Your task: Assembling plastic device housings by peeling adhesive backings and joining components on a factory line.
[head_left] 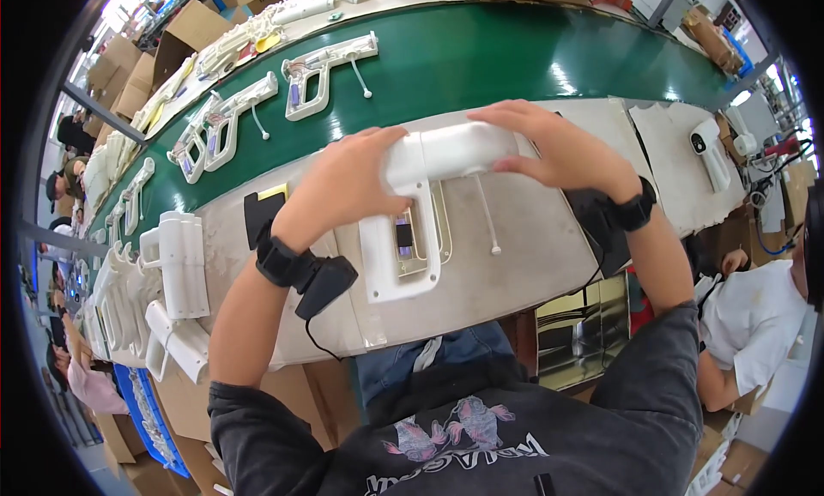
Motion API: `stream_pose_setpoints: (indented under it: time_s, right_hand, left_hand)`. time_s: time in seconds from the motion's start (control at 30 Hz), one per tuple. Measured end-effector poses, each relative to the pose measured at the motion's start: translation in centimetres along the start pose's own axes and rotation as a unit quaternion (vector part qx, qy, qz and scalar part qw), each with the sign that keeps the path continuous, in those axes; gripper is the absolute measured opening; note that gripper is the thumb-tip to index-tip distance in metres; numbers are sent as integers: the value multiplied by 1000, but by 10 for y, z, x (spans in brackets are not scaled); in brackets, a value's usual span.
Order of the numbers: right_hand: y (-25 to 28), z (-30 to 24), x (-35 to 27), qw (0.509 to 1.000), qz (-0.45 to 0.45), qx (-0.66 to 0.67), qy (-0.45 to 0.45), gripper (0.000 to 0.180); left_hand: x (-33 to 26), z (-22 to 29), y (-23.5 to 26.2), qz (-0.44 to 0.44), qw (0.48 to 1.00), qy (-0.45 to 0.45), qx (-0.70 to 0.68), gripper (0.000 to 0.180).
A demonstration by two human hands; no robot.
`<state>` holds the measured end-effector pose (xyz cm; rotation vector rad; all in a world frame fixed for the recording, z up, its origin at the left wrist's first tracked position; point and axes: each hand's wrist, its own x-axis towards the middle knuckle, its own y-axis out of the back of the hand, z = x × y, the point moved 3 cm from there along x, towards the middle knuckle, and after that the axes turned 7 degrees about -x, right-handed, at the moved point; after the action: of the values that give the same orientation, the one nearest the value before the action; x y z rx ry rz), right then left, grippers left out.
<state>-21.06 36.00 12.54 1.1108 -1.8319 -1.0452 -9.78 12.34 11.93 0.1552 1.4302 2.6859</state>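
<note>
Both half-curled hands (345,177) (571,146) hold a white housing (417,190); barrel (455,151) crosswise; handle (403,288) toward the wearer (549,427).

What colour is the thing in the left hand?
The casing is white, shown best in the head view.

Over the table (528,247), the left hand (348,180) grips one end of a white handled device (448,153); the right hand (562,148) spreads around the other. A white cord (487,208) extends beneath. Beyond, opened white units (297,111) lie on a green belt (481,63).
</note>
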Motion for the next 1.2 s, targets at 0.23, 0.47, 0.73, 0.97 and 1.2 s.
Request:
stream_pose_setpoints:
  time_s: [0.23, 0.47, 0.73, 0.97, 1.2]
  right_hand:
    - [-27, 52, -1, 1000, 0, 26, -10, 63]
    - [-41, 63, 1, 999, -4, 40, -14, 64]
    - [-36, 60, -2, 999, 1, 41, -22, 65]
    - [-44, 67, -2, 999, 21, 33, -11, 66]
    - [-30, 62, 0, 998, 46, 40, -8, 66]
  left_hand:
    - [31, -10, -23, -17, 999, 41, -22, 70]
    - [31, -18, -34, -32, 998, 52, 13, 78]
    - [28, -8, -33, -31, 997, 74, 2, 79]
    - [28, -16, -41, -18, 999, 50, 13, 73]
    - [26, 2, -21, -6, 998, 58, 29, 72]
